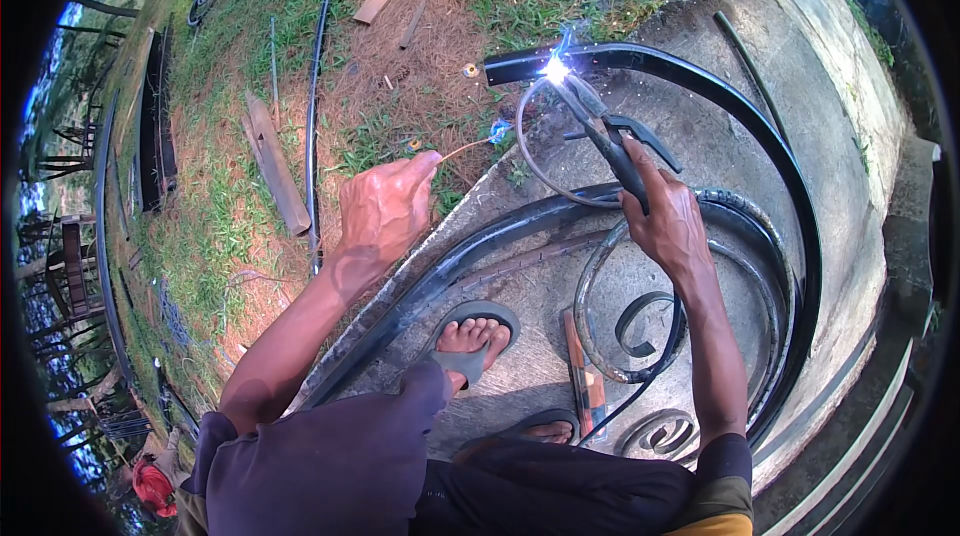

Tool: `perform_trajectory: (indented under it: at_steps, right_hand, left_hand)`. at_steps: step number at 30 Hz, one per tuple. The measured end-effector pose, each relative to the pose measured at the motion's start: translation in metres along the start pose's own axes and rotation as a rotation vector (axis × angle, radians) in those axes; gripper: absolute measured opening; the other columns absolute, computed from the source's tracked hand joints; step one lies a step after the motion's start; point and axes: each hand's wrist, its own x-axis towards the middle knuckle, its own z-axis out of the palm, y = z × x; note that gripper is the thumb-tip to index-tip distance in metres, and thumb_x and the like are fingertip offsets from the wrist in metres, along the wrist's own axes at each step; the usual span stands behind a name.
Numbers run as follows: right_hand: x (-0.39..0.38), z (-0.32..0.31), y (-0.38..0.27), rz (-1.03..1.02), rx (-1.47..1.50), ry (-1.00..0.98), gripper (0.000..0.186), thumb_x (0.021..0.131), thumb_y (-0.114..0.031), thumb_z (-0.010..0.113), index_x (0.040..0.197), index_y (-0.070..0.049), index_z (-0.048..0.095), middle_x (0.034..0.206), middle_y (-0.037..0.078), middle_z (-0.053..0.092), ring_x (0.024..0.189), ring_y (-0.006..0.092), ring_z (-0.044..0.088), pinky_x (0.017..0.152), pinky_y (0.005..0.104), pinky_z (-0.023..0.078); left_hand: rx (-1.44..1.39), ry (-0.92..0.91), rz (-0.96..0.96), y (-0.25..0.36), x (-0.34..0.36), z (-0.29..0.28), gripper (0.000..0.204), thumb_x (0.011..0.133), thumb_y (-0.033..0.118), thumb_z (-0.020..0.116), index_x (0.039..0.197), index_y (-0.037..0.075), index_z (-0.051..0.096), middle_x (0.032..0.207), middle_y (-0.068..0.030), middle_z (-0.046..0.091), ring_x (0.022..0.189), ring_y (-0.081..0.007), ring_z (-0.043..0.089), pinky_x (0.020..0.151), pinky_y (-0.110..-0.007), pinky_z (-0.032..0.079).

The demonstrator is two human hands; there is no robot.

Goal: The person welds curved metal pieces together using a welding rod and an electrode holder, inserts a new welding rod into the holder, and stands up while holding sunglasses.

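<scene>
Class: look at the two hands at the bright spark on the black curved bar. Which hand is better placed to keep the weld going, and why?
The right hand. It grips the welding clamp, whose tip meets the black curved bar at the spark. The left hand only pinches a thin rod, off to the side.

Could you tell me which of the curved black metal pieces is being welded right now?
The large outer black arc; the bright spark sits at its upper-left end, unlike the small scrolls near the feet.

Two hands [385, 211], two sandalled feet [475, 336], perhaps three wooden planks [275, 171].
</scene>
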Motion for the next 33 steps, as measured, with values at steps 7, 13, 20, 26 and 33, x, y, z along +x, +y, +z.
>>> perform_trajectory:
  at_steps: [7, 13, 20, 26, 33]
  right_hand:
    - [0.0016, -0.0039, -0.0002, 0.027, -0.012, -0.004, 0.066, 0.089, -0.013, 0.066, 0.150, -0.019, 0.042, 0.096, 0.033, 0.066, 0.085, 0.0506, 0.067, 0.080, 0.0564, 0.052]
    - [0.0039, -0.0021, -0.0005, 0.022, 0.003, -0.003, 0.068, 0.088, -0.012, 0.067, 0.150, -0.019, 0.041, 0.095, 0.033, 0.066, 0.086, 0.0510, 0.067, 0.080, 0.0566, 0.052]
    - [0.0050, -0.0026, -0.0012, 0.029, -0.004, -0.009, 0.067, 0.088, -0.012, 0.067, 0.150, -0.018, 0.042, 0.095, 0.033, 0.066, 0.086, 0.0515, 0.067, 0.080, 0.0566, 0.052]
    - [0.0048, -0.0036, -0.0010, 0.031, -0.001, -0.018, 0.066, 0.088, -0.012, 0.066, 0.150, -0.018, 0.042, 0.096, 0.033, 0.066, 0.088, 0.0512, 0.067, 0.082, 0.0563, 0.052]
    - [0.0072, -0.0039, -0.0034, 0.049, -0.023, -0.028, 0.066, 0.088, -0.013, 0.066, 0.150, -0.017, 0.042, 0.095, 0.033, 0.066, 0.087, 0.0507, 0.067, 0.082, 0.0559, 0.051]
  left_hand:
    - [-0.023, 0.024, 0.014, 0.0021, 0.0026, 0.0031, 0.019, 0.090, 0.013, 0.067, 0.107, 0.012, 0.075, 0.096, -0.0125, 0.075, 0.081, -0.0314, 0.073, 0.069, -0.040, 0.058]
    - [-0.008, -0.021, -0.025, 0.0038, 0.0028, 0.0004, 0.020, 0.090, 0.015, 0.067, 0.108, 0.012, 0.075, 0.097, -0.0122, 0.076, 0.081, -0.0310, 0.073, 0.070, -0.040, 0.058]
    - [-0.021, 0.030, 0.023, 0.0008, 0.0027, 0.0021, 0.021, 0.090, 0.013, 0.067, 0.109, 0.012, 0.075, 0.096, -0.0123, 0.076, 0.080, -0.0311, 0.073, 0.069, -0.040, 0.058]
    - [-0.037, 0.027, 0.018, 0.0018, 0.0029, 0.0012, 0.020, 0.090, 0.013, 0.067, 0.109, 0.012, 0.075, 0.097, -0.0126, 0.075, 0.080, -0.0310, 0.073, 0.069, -0.039, 0.058]
    - [-0.023, 0.015, 0.005, 0.0007, 0.0024, 0.0013, 0.020, 0.090, 0.013, 0.066, 0.109, 0.012, 0.074, 0.095, -0.0123, 0.075, 0.079, -0.0313, 0.073, 0.069, -0.040, 0.058]
